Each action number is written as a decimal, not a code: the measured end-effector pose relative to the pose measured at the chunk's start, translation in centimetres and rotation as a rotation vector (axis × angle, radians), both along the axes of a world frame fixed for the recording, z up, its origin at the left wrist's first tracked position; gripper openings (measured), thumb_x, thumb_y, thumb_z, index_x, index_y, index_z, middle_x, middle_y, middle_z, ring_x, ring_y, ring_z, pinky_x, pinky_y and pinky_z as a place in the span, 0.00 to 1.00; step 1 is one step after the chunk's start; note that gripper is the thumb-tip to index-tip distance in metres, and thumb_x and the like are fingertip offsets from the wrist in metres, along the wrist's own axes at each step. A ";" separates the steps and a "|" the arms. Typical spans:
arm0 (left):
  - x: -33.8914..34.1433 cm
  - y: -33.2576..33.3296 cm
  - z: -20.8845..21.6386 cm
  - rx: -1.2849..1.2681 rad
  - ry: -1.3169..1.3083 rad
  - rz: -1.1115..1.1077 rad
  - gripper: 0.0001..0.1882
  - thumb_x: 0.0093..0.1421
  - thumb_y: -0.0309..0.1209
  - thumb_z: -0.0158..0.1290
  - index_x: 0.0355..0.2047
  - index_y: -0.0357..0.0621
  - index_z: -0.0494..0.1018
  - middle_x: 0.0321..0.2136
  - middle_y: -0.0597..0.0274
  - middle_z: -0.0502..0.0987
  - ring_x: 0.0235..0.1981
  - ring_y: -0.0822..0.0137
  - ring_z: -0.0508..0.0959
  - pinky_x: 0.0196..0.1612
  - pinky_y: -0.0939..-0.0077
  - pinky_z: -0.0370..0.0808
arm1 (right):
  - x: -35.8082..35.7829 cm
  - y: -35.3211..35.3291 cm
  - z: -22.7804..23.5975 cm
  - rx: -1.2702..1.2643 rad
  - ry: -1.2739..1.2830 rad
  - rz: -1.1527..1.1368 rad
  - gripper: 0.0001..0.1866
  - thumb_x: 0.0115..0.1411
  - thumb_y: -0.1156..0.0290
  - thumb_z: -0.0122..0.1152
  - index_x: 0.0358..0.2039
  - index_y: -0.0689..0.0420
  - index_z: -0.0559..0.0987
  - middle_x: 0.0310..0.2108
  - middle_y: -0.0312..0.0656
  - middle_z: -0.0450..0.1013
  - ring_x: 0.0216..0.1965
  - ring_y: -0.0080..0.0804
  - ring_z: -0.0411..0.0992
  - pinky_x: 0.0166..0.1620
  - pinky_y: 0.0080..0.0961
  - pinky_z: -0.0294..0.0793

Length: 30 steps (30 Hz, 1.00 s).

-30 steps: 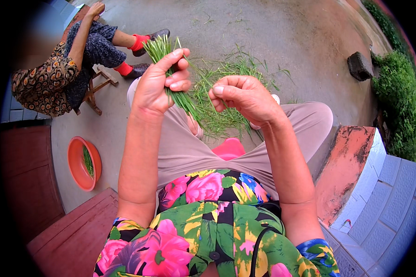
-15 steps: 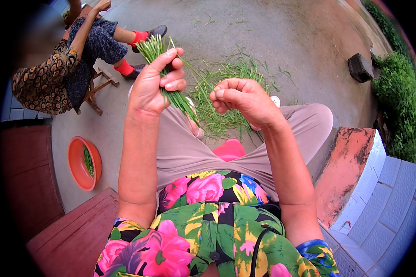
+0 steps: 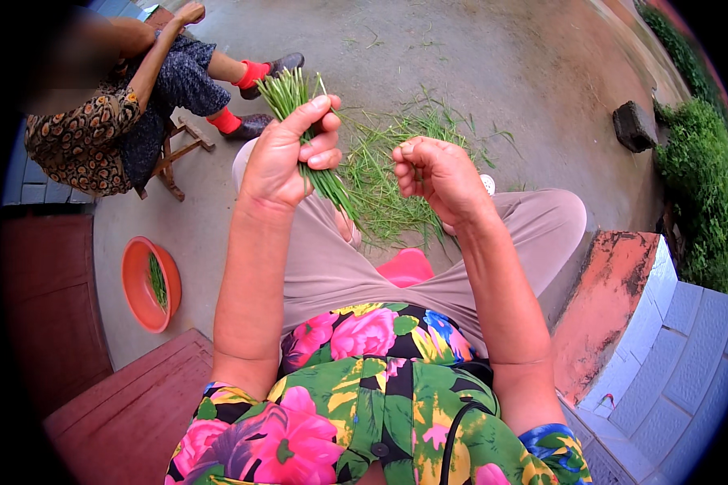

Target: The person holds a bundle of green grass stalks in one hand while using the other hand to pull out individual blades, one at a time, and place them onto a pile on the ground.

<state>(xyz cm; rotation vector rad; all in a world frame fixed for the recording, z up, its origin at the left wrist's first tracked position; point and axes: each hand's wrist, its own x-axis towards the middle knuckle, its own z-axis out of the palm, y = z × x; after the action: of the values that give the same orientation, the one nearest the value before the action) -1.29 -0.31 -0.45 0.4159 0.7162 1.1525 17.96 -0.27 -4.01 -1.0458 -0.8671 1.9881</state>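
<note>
My left hand [image 3: 295, 153] is closed round a bunch of thin green stalks [image 3: 287, 95] that look like chives. Their cut, paler ends point up and away, and the leafy green ends hang below my palm. To the right of it, and apart from it, my right hand [image 3: 438, 174] is closed in a pinch, thumb against forefinger. Whatever may be between those fingertips is too small to make out. On the ground beyond and below both hands lies a loose heap of green stalks [image 3: 388, 206].
An orange basin [image 3: 129, 283] with some green stalks inside stands at my left. A person [image 3: 81, 153] sits on a wooden stool [image 3: 167, 166] at the far left. Pink-red material [image 3: 408, 268] shows between my legs. A dark block [image 3: 633, 127] and bushes [image 3: 696, 170] are at the right.
Both hands have shifted slightly to the right in the picture. The single stalk that stretched from the bunch to my right fingers no longer shows between them. My left hand keeps the bunch.
</note>
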 end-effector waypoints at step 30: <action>1.7 -0.8 0.7 0.137 0.364 0.105 0.08 0.53 0.29 0.48 0.28 0.36 0.70 0.19 0.63 0.71 0.12 0.82 0.59 0.15 0.87 0.58 | -1.3 0.0 2.0 0.089 0.067 0.077 0.07 0.54 0.69 0.51 0.28 0.60 0.71 0.23 0.35 0.68 0.21 0.19 0.66 0.24 0.17 0.69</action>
<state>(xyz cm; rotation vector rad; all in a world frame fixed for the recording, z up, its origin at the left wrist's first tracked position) 0.46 -1.08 0.23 0.7226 0.9869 1.2434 16.68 -0.27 -1.97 -0.9030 -0.9628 2.0169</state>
